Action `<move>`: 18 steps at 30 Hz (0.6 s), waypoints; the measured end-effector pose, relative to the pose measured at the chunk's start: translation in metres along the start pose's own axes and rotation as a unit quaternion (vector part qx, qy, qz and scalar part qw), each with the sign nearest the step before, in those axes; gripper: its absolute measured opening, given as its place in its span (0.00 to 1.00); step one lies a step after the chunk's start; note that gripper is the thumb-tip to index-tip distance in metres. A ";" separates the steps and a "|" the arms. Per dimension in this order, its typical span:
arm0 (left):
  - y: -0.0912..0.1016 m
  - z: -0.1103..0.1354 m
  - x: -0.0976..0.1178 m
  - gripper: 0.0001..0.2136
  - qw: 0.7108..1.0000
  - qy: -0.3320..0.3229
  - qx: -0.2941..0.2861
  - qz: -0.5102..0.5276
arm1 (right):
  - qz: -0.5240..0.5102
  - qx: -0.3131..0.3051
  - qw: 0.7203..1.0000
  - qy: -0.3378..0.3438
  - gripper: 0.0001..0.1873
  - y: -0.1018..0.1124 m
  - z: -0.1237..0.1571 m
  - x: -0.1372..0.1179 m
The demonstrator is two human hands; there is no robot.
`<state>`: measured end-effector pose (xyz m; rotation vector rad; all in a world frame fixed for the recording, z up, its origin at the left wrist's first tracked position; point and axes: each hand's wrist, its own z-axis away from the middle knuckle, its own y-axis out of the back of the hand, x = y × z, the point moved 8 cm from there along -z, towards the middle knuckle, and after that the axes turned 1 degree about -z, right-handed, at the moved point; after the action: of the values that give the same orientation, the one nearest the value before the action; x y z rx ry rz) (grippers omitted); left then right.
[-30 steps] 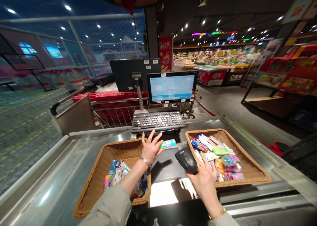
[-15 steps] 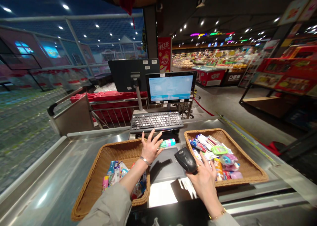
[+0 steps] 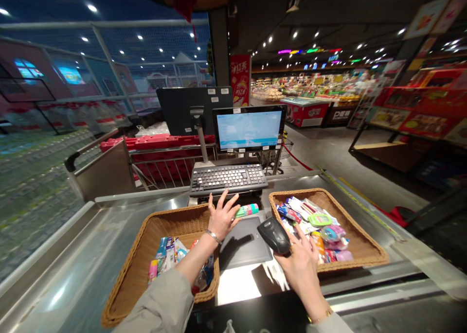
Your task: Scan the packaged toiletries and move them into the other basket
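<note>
My left hand (image 3: 221, 220) is above the right edge of the left wicker basket (image 3: 126, 260), its fingers fanned out. Between its thumb and forefinger is a small green cylindrical pack (image 3: 248, 209) with a pink mark, pointing right. My right hand (image 3: 299, 259) grips a black handheld barcode scanner (image 3: 274, 235); its head points up and left, towards the green pack. The scanner's handle is mostly hidden in the palm. Beside this hand stands the right wicker basket (image 3: 368, 255), holding several small packaged goods, among them a lime-green pack (image 3: 320, 219). More small packets (image 3: 170, 255) lie in the left basket.
A keyboard (image 3: 229, 177) and a lit monitor (image 3: 250, 129) stand beyond the hands. A grey flat plate (image 3: 244, 250) lies between the baskets on the metal counter (image 3: 69, 270). Behind the counter are a shopping cart (image 3: 156, 170) and a red freezer (image 3: 304, 113).
The view has turned very slightly, so the baskets and monitor appear a little further left. Both hands keep their pose, with the green pack and the scanner still held.
</note>
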<state>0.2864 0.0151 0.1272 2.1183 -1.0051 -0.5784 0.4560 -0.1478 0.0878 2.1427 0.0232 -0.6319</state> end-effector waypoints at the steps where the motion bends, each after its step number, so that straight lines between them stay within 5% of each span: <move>1: 0.000 -0.001 0.001 0.15 1.000 0.000 -0.001 0.001 | 0.000 0.001 1.000 0.000 0.13 0.001 0.000 0.001; 18: -0.017 -0.033 0.045 0.15 0.998 -0.039 0.011 0.040 | 0.057 0.077 0.992 -0.086 0.16 0.030 0.011 0.052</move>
<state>0.3431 0.0005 0.1318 2.0778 -1.1387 -0.6158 0.5035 -0.1850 0.0823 2.2104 -0.2465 -0.7701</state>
